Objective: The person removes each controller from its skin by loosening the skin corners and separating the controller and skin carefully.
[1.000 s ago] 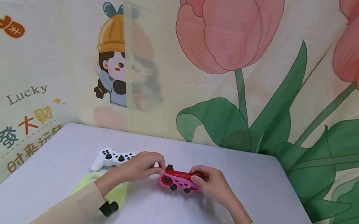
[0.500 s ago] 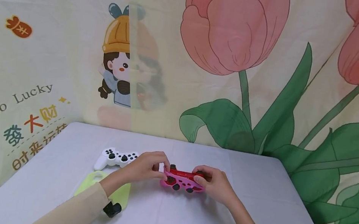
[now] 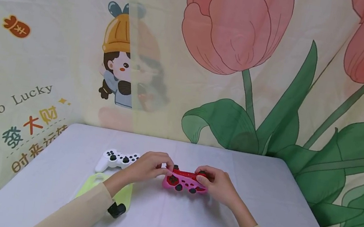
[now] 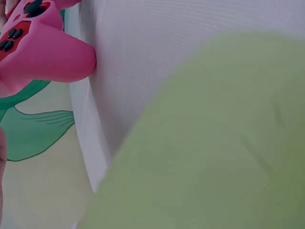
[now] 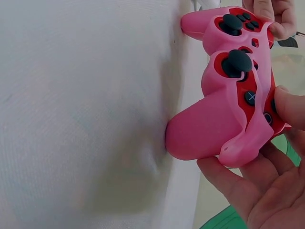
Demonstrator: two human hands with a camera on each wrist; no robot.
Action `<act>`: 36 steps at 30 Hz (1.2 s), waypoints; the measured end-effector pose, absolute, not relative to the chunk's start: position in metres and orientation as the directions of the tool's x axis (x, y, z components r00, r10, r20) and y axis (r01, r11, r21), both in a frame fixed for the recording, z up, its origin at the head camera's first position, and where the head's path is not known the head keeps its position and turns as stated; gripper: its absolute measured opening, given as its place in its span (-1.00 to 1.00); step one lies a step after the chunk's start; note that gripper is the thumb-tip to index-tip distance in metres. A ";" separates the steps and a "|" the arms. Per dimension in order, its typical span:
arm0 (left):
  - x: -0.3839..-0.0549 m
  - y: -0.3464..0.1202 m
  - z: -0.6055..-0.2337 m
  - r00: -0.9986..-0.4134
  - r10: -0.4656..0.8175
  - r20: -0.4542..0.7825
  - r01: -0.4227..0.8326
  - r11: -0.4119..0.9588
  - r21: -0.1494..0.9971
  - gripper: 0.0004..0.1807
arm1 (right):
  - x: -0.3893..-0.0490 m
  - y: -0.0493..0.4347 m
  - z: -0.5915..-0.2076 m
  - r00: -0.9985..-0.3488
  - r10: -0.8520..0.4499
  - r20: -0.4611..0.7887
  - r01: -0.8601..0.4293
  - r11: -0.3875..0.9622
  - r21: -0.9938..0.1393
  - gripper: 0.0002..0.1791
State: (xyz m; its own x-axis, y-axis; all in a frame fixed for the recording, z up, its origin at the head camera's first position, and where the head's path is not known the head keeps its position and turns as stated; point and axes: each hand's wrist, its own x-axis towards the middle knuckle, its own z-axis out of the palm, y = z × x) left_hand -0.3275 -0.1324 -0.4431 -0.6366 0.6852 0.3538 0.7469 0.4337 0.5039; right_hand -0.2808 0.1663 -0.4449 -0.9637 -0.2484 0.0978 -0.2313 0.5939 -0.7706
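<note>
Fingers (image 5: 233,179) of the right hand (image 3: 217,187) are bent beneath the right end of a red controller (image 5: 269,90), its buttoned side is pressed by the thumb (image 5: 291,109), and that end is clamped between them. By the left hand (image 3: 150,168), the left end of a pink cover (image 5: 205,126) is pinched between thumb and forefinger. Most of the controller is wrapped by the cover, but a red strip is left bare along the side toward the far edge of the table (image 3: 160,215). At the right end, a lobe of the cover is seen folded outward, and a narrow band is stretched between the cross and circle buttons. Through its openings 2 black sticks (image 5: 239,62) are exposed.

The controller is held a little right of the table's middle, nearer the far edge than the near edge; whether the cloth is touched by its grips cannot be told. Toward the far left corner, a white controller (image 3: 109,161) is laid, partly hidden by the left hand. Nearer the left edge, a flat yellow-green piece (image 3: 91,185) is crossed by the left sleeve (image 3: 73,214).
</note>
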 end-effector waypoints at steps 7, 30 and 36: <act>-0.331 -0.135 -0.439 -0.623 0.729 0.284 0.744 0.442 0.501 -0.89 | -0.283 0.164 -0.445 -0.966 -0.242 0.094 -0.224 0.595 -0.772 -0.84; -0.325 -0.149 -0.454 -0.651 0.737 0.181 0.691 0.478 0.542 -0.84 | -0.285 0.164 -0.443 -0.974 -0.211 0.075 -0.194 0.624 -0.757 -0.82; -0.320 -0.150 -0.462 -0.663 0.726 0.183 0.684 0.489 0.540 -0.81 | -0.285 0.164 -0.443 -0.977 -0.203 0.070 -0.185 0.628 -0.756 -0.82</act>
State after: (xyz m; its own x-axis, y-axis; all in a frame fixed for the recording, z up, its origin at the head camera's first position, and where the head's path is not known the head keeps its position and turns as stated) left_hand -0.3199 -0.1505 -0.4623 -0.6634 0.7255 0.1830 0.6844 0.4895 0.5405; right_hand -0.2851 0.1643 -0.4428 -0.9767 -0.2027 0.0700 -0.1846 0.6285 -0.7556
